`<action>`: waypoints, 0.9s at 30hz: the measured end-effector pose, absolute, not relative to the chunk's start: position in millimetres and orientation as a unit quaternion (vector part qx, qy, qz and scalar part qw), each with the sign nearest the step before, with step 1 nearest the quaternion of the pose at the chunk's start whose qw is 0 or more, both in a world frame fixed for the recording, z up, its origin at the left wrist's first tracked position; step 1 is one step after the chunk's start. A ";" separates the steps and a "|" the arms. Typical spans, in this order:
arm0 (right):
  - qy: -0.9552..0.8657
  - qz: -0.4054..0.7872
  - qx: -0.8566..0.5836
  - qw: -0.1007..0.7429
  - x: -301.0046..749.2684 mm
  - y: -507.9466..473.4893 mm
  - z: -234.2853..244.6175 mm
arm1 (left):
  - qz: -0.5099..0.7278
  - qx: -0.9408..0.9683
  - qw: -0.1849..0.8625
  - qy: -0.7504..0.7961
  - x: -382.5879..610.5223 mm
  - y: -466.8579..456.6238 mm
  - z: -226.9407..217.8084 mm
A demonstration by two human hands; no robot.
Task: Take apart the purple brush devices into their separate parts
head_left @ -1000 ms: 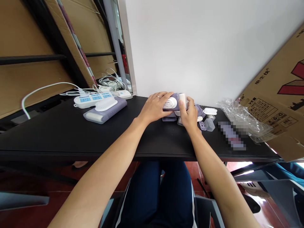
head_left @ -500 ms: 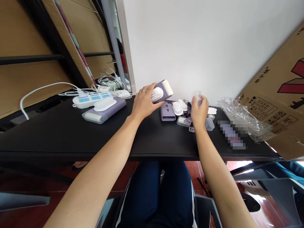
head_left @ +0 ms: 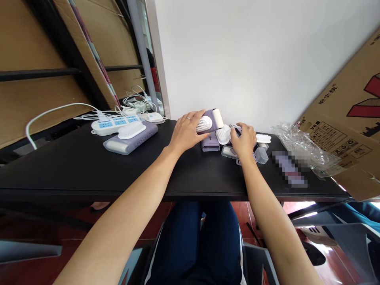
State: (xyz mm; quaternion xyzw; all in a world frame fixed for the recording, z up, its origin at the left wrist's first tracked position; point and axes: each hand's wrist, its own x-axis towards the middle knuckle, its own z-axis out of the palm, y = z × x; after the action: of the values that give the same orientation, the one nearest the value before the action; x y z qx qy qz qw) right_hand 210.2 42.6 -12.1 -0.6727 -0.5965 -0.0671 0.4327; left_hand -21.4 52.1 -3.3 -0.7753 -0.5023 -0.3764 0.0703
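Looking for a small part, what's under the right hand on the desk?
Beside the right hand, a white oval piece and a clear plastic case show; whatever lies directly beneath the palm is covered.

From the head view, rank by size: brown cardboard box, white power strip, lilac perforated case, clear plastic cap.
1. Brown cardboard box
2. White power strip and lilac perforated case: they look alike, so unranked
3. Clear plastic cap
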 end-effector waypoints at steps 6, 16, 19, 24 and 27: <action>-0.620 -0.052 -0.527 0.579 205.4 33.9 -8.6 | -0.415 -0.783 0.151 -0.439 -24.0 62.1 -10.4; -0.667 0.349 -0.384 0.535 192.0 29.0 -11.1 | -0.481 -0.766 0.275 -0.326 -17.7 72.0 -22.8; -0.651 0.426 -0.350 0.521 190.0 29.4 -9.0 | -0.488 -0.756 0.284 -0.330 -19.2 74.1 -23.4; -0.633 0.463 -0.344 0.516 190.4 28.6 -7.1 | -0.482 -0.749 0.298 -0.343 -18.1 75.4 -22.9; -0.621 0.478 -0.337 0.521 190.6 29.7 -6.6 | -0.488 -0.747 0.306 -0.334 -16.6 75.9 -23.7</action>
State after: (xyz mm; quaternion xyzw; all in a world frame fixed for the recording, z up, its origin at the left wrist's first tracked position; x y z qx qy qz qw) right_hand 190.6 29.7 -6.6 -0.3374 -0.6214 0.4780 0.5211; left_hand -16.6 75.9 -23.7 -0.7466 -0.3336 -0.4876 0.3058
